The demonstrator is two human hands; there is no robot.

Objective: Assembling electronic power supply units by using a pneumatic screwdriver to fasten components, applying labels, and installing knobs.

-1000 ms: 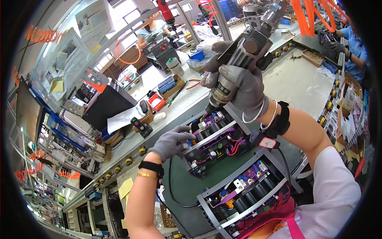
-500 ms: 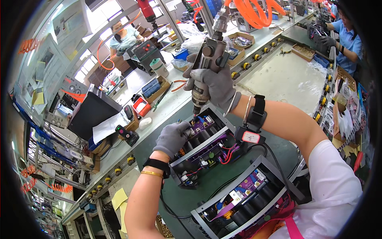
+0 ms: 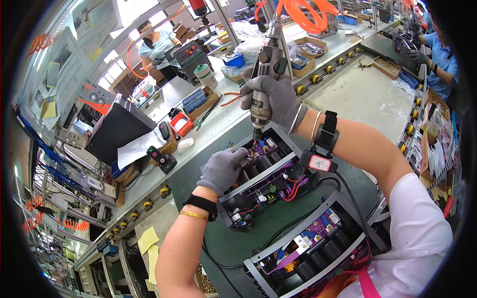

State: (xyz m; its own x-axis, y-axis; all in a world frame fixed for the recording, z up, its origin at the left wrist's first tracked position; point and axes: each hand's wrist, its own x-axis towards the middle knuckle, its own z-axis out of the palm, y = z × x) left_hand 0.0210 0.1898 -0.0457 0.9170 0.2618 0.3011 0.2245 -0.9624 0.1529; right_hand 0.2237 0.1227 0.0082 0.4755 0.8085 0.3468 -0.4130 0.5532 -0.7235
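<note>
My right hand [image 3: 279, 97], in a grey glove, is wrapped round an air screwdriver [image 3: 261, 107], held nearly upright with its bit pointing down. The bit reaches the purple circuit board [image 3: 268, 145] in the far metal chassis [image 3: 243, 187]. On the left, my gloved left hand [image 3: 222, 170] rests at the edge of this board, its fingertips pinched together close to the bit. What they hold, if anything, is too small to make out. A similar open chassis [image 3: 325, 206] lies nearer to me, with black cylinders, a purple board and an orange coil inside.
Both chassis lie on a green work surface [image 3: 223, 248]. An orange coiled air hose [image 3: 310, 15] hangs above the screwdriver. Pliers [image 3: 231, 98], a red box [image 3: 181, 124] and a white cup [image 3: 204, 75] stand on the bench beyond. Black cables [image 3: 343, 186] trail near my right wrist. Co-workers sit at far left and right.
The view has shifted slightly. The screwdriver stands a little more upright, its bit still at the board of the far chassis. My left hand keeps its pinch beside it.
</note>
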